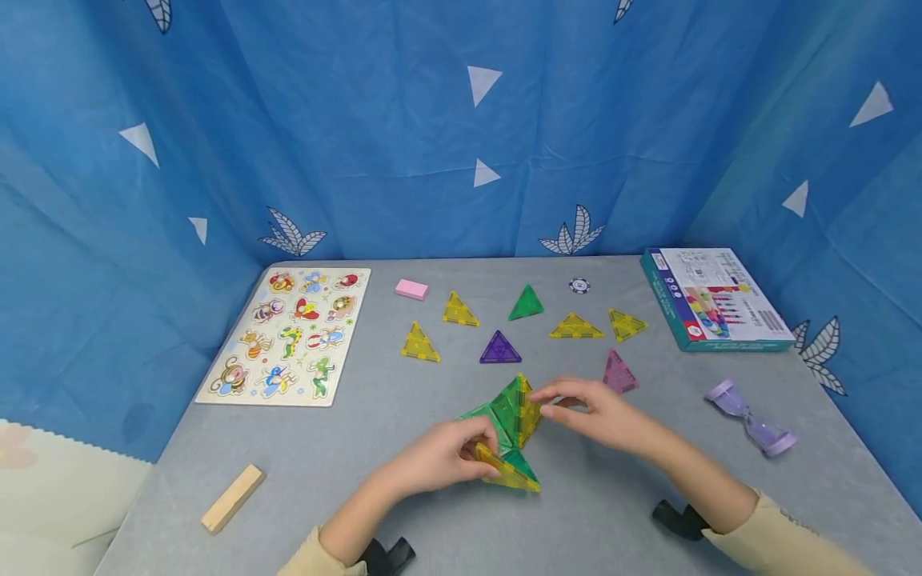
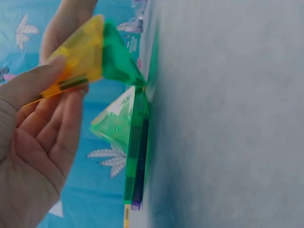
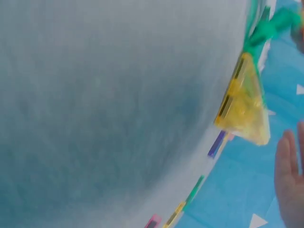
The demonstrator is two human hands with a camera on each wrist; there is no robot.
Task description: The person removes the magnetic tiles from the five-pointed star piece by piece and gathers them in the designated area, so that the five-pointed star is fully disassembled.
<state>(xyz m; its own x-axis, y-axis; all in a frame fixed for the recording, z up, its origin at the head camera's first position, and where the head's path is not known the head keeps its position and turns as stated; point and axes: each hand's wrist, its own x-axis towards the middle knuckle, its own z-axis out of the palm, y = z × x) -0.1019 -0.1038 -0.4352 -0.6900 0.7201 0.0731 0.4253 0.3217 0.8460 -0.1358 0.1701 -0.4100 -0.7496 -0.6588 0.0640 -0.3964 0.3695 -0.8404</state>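
My left hand pinches a translucent yellow triangular magnetic tile between thumb and fingers, tilted up off the table. In the left wrist view, this tile's edge meets a raised green triangular tile. Several green tiles are joined at the middle of the table, some flat and some standing. Another yellow triangular tile leans upright against them on the right. Beside it is my right hand, fingers loosely bent; in the right wrist view, a gap separates this hand from the yellow tile.
Loose triangular tiles lie beyond: yellow, purple, green, pink. An insect puzzle board and wooden block are left. A box and purple hourglass are right. A pink block sits behind.
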